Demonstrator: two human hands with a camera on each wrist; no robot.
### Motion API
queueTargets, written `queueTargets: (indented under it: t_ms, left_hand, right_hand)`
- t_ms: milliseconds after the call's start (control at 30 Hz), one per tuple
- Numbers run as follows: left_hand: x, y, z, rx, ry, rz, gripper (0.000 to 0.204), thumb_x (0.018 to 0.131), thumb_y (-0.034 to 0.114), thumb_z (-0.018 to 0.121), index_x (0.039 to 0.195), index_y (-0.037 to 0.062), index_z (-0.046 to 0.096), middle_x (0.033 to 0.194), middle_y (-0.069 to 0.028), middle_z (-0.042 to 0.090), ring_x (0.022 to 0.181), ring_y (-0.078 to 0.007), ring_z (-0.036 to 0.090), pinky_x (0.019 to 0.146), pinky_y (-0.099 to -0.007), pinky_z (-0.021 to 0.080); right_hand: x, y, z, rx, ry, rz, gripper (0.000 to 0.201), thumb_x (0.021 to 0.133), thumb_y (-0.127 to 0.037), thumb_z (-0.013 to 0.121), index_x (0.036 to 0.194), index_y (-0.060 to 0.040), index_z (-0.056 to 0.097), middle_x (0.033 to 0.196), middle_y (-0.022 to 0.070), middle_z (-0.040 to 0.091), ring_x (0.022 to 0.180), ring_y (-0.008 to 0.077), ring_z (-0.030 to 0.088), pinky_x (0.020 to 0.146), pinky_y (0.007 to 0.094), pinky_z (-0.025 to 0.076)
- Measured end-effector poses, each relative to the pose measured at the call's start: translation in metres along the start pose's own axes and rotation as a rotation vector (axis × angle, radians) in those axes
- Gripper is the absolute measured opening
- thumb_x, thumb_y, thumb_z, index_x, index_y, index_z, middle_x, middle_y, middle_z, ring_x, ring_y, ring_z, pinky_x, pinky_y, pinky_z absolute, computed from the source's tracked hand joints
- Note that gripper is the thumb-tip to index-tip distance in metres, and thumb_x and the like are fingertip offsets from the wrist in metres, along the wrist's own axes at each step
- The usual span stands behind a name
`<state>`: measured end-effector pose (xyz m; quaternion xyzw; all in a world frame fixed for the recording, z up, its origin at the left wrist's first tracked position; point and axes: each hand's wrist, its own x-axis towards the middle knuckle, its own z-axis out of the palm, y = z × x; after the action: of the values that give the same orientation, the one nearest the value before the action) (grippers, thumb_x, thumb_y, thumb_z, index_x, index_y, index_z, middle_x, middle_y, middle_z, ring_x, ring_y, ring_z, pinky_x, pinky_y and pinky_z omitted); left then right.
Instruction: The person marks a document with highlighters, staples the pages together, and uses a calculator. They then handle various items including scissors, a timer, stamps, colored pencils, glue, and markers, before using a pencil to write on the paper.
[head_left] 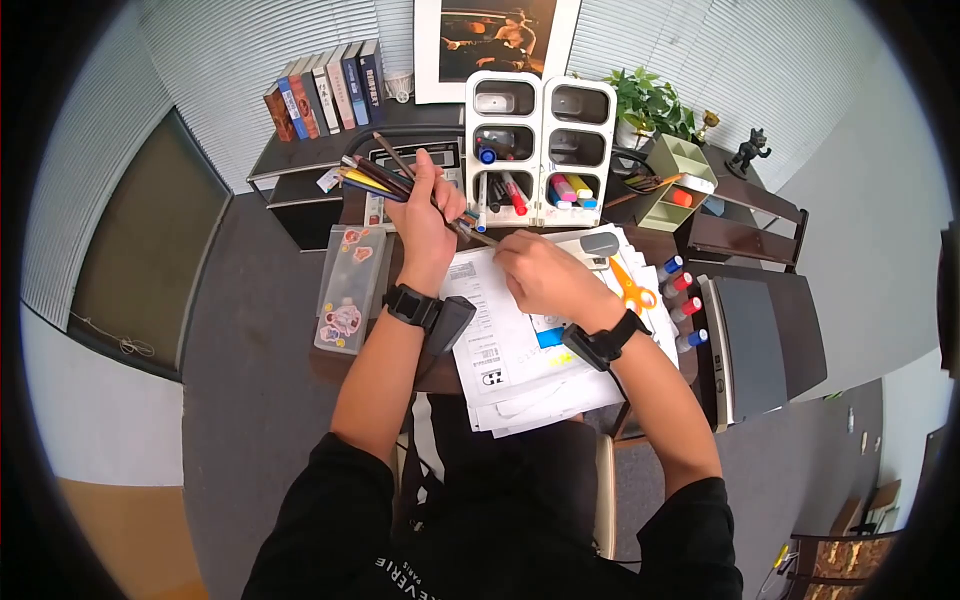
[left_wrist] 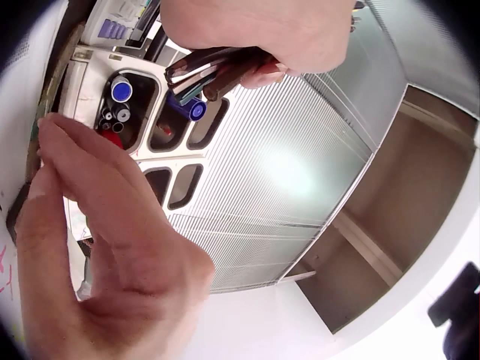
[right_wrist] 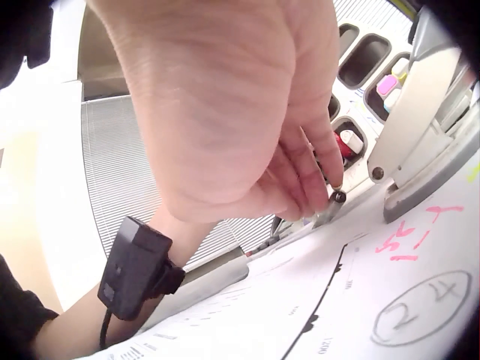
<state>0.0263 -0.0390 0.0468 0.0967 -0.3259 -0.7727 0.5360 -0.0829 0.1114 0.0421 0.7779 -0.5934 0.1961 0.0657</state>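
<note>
My left hand (head_left: 428,222) grips a bundle of pencils (head_left: 372,180), dark ones and a yellow one, in front of the white desk organizer (head_left: 540,150). In the left wrist view the bundle's ends (left_wrist: 217,75) stick out below the curled fingers. Low over the papers (head_left: 490,330), my right hand (head_left: 555,278) pinches a slim pencil (head_left: 478,236) between thumb and fingertips. Its dark round end (right_wrist: 339,196) shows beside the fingertips in the right wrist view. Markers, pens and highlighters (head_left: 570,190) stand in the organizer's lower compartments.
A stapler (head_left: 598,245) and orange scissors (head_left: 632,287) lie on the papers, right of my right hand. Several capped bottles (head_left: 684,308) line the desk's right side. At left lies a clear stickered case (head_left: 352,290). Books (head_left: 328,90) and a green holder (head_left: 672,185) stand farther back.
</note>
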Motion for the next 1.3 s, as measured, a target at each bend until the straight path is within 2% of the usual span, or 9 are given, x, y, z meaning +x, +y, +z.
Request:
queueTargets:
  t_ms: [100,200,300,367,467,667,867,1000,1300]
  left_hand:
    - [-0.002,-0.001,0.003,0.011,0.004,0.006,0.034,0.103,0.033,0.061,0.084,0.0067,0.052,0.055,0.0029,0.037,0.045,-0.0095,0.033,0.048,-0.0278,0.026]
    - [0.000,-0.001,0.000,-0.013,-0.034,0.012,0.033,0.102,0.030,0.063,0.083,0.0053,0.052,0.055,0.0020,0.039,0.043,-0.0101,0.036,0.045,-0.0290,0.028]
    - [0.002,-0.003,-0.003,-0.019,-0.037,0.007,0.033,0.102,0.030,0.063,0.083,0.0053,0.052,0.055,0.0020,0.039,0.043,-0.0102,0.036,0.046,-0.0288,0.029]
    - [0.002,-0.003,-0.003,-0.020,-0.032,0.005,0.033,0.102,0.030,0.063,0.083,0.0053,0.052,0.055,0.0019,0.039,0.043,-0.0102,0.036,0.046,-0.0287,0.029]
    - [0.000,0.000,0.000,-0.017,-0.017,0.001,0.033,0.103,0.031,0.062,0.083,0.0058,0.053,0.055,0.0019,0.038,0.044,-0.0102,0.034,0.047,-0.0284,0.028]
    - [-0.001,0.000,0.004,0.009,0.000,-0.003,0.032,0.103,0.031,0.060,0.084,0.0063,0.053,0.055,0.0019,0.037,0.045,-0.0103,0.032,0.048,-0.0284,0.027]
    - [0.003,0.001,-0.001,-0.032,0.007,0.012,0.035,0.101,0.031,0.065,0.082,0.0050,0.052,0.055,0.0018,0.038,0.043,-0.0108,0.035,0.046,-0.0285,0.029]
    - [-0.001,0.004,0.004,0.014,0.004,0.003,0.035,0.104,0.032,0.059,0.080,0.0076,0.051,0.055,0.0021,0.036,0.045,-0.0105,0.032,0.049,-0.0285,0.028]
    - [0.003,0.004,-0.001,-0.034,0.000,0.018,0.034,0.103,0.030,0.061,0.082,0.0057,0.053,0.055,0.0018,0.038,0.045,-0.0105,0.035,0.047,-0.0284,0.029]
  right_hand:
    - [-0.001,-0.001,-0.006,0.074,-0.022,0.108,0.011,0.075,0.002,0.063,0.086,0.0039,0.066,0.091,0.0184,0.065,0.091,0.0360,0.066,0.083,0.0428,0.054]
    - [0.001,0.001,-0.003,0.044,0.169,0.177,0.009,0.078,-0.001,0.064,0.086,0.0030,0.065,0.084,0.0187,0.066,0.079,0.0368,0.067,0.073,0.0454,0.055]
    - [0.005,0.005,0.010,-0.115,0.138,0.304,0.008,0.077,-0.003,0.066,0.083,0.0025,0.065,0.082,0.0183,0.066,0.075,0.0357,0.068,0.068,0.0455,0.055]
    - [0.009,0.010,0.018,-0.260,-0.005,0.355,0.016,0.081,-0.010,0.070,0.091,0.0018,0.066,0.083,0.0174,0.067,0.074,0.0344,0.068,0.065,0.0433,0.054]
    - [0.015,0.015,0.025,-0.410,0.085,0.255,0.002,0.073,-0.004,0.069,0.075,-0.0038,0.069,0.076,0.0147,0.069,0.071,0.0306,0.070,0.062,0.0393,0.055]
    - [0.015,0.009,0.026,-0.473,0.003,0.225,0.007,0.077,-0.007,0.066,0.072,-0.0081,0.070,0.072,0.0099,0.069,0.070,0.0243,0.071,0.061,0.0363,0.056]
    - [0.028,0.005,0.035,-0.435,0.091,0.150,0.010,0.079,-0.009,0.064,0.073,-0.0096,0.071,0.070,0.0088,0.069,0.066,0.0242,0.071,0.060,0.0360,0.056]
    - [0.034,0.006,0.048,-0.442,0.044,0.142,0.010,0.080,-0.010,0.064,0.073,-0.0101,0.071,0.066,0.0079,0.068,0.065,0.0238,0.070,0.059,0.0362,0.055]
    - [0.043,0.005,0.046,-0.437,0.013,0.081,0.013,0.082,-0.012,0.064,0.071,-0.0103,0.069,0.062,0.0062,0.066,0.065,0.0229,0.070,0.055,0.0369,0.053]
